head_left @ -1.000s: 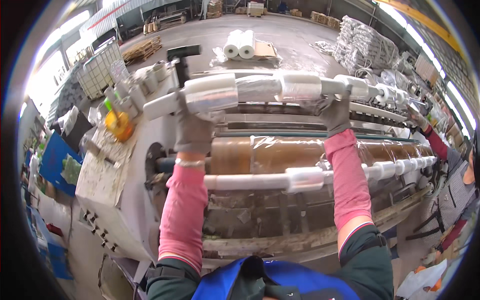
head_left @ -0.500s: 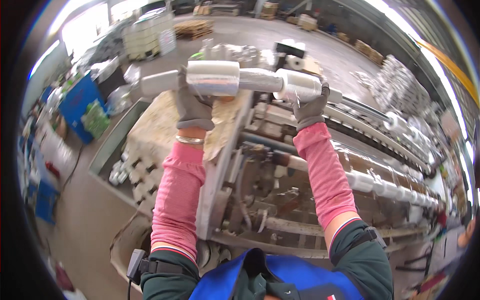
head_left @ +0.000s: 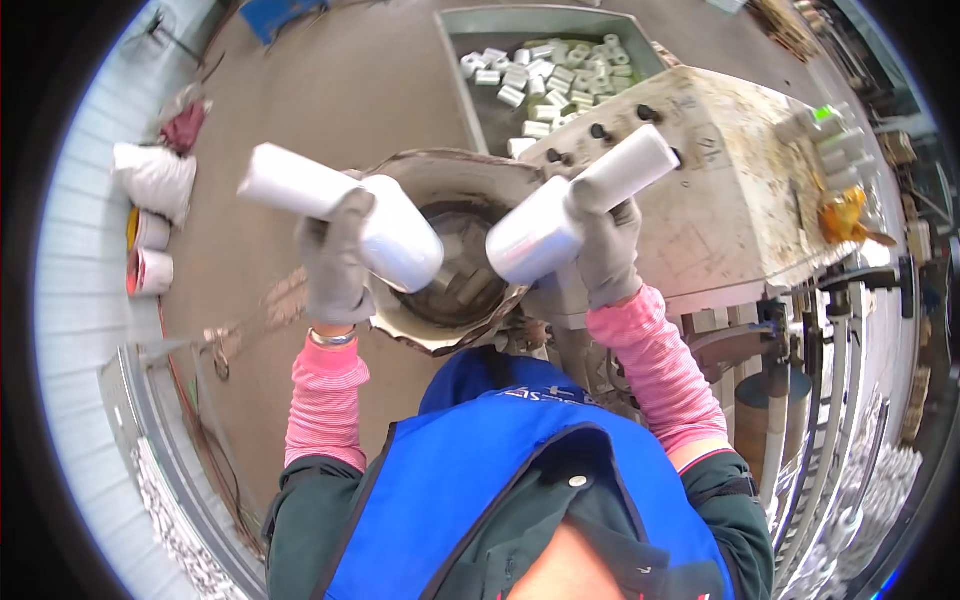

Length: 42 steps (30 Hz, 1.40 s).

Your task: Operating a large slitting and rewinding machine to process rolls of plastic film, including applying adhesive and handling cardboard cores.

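My left hand [head_left: 338,258], in a grey glove, is closed around a white plastic film roll [head_left: 402,236] where its thick part meets a narrower white end that points up and left. The gloved right hand [head_left: 612,252] grips a second, similar film roll [head_left: 536,232], its narrower end pointing up and right. Both rolls are tilted, their thick ends leaning inward over a round bin [head_left: 440,168] with a worn, uneven rim. Down inside the bin lie several pale pieces [head_left: 462,280], too dim to name surely. My fingers are partly hidden behind the rolls.
Beyond the bin, a grey-walled box [head_left: 465,85] holds many small white rolls. To its right stands a stained worktable [head_left: 735,150] with black knobs, several upright rolls and an orange-yellow object [head_left: 845,215]. Machine frame parts [head_left: 840,330] are at right; a white sack [head_left: 155,180] sits at far left.
The view has swung left from the machine to the bin. Earlier both hands held one long shaft-like row of film rolls; now each hand holds a separate roll.
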Motion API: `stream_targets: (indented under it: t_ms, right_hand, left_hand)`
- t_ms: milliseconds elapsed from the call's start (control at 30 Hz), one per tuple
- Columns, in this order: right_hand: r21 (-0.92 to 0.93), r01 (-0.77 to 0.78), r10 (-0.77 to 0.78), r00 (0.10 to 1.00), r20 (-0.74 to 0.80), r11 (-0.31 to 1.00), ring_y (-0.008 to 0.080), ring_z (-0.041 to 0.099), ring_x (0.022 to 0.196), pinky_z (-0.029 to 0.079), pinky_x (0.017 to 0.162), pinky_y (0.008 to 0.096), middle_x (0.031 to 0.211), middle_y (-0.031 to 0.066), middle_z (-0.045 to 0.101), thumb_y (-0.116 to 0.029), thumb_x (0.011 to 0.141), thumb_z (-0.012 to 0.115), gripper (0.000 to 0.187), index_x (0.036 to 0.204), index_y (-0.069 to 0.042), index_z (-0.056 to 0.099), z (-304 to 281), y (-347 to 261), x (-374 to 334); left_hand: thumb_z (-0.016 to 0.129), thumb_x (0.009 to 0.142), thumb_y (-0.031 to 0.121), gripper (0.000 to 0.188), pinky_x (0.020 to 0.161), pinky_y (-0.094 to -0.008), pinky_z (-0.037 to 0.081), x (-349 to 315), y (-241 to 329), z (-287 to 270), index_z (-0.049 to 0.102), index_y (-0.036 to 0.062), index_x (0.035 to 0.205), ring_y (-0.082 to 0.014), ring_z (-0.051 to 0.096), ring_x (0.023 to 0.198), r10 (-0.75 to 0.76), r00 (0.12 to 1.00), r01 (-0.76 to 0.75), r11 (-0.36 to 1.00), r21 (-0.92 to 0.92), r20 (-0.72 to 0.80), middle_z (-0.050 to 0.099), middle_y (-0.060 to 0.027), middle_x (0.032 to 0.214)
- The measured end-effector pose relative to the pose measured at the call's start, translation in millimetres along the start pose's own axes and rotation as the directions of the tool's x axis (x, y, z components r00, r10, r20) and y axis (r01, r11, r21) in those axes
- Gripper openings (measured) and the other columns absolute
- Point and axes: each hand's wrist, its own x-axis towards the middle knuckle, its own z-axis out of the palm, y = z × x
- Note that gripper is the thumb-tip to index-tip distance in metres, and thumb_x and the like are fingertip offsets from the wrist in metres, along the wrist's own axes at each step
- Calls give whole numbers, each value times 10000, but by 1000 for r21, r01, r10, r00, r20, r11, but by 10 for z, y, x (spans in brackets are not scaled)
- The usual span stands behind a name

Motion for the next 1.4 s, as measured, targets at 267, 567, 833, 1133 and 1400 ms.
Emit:
stream_targets:
  t_ms: [267, 567, 833, 1133, 1400]
  right_hand:
    - [-500, 203, 6, 923, 385, 842, 215, 666, 838, 531, 728, 330, 891, 148, 656, -264, 674, 787, 789, 1307, -4, 394, 431, -171, -105]
    - [-381, 836, -553, 548, 628, 395, 312, 657, 749, 525, 671, 348, 853, 159, 649, -248, 661, 790, 694, 1238, -7, 489, 330, -978, 405]
    - [-928, 249, -875, 335, 350, -277, 337, 395, 1191, 331, 975, 511, 1207, 167, 446, -331, 721, 670, 550, 1197, -115, 497, -1204, -2046, 955]
    - [-821, -562, -982, -76, 171, -99, 283, 467, 1115, 383, 970, 374, 1213, 170, 457, -276, 690, 784, 697, 1251, -36, 447, -4886, -3606, -3629]
    - [-255, 639, -364, 42, -930, 725, 313, 538, 1101, 455, 883, 559, 1222, 121, 530, -664, 841, 453, 688, 1282, -136, 421, -6386, -4051, -5595]
  left_hand:
    - [651, 832, 204, 448, 719, -251, 477, 9, 327, -175, 525, -109, 1126, -123, 600, 804, -320, 932, 191, 835, 516, 172, 643, -139, 911]
    - [597, 837, 153, 469, 709, -233, 477, 703, 712, 537, 472, -28, 1251, -137, 605, 851, 323, 820, -462, 861, 213, 473, 654, -124, 907]
    - [636, 846, 320, 589, 1020, -444, 316, 828, 687, 2661, 427, 56, 1329, -296, 419, 1226, 773, 295, -905, 37, 424, 562, 429, -149, 1354]
    - [547, 892, 119, 306, 920, -308, 399, -1990, 727, 4124, 560, -24, 1163, -161, 523, 1032, -147, 39, -242, 958, 153, 988, 561, -101, 1101]
    - [468, 956, 342, 520, 976, -401, 435, -4297, 301, 5791, 343, 56, 1372, -246, 523, 1148, -3, -343, 767, 576, 282, 939, 531, -136, 1247]
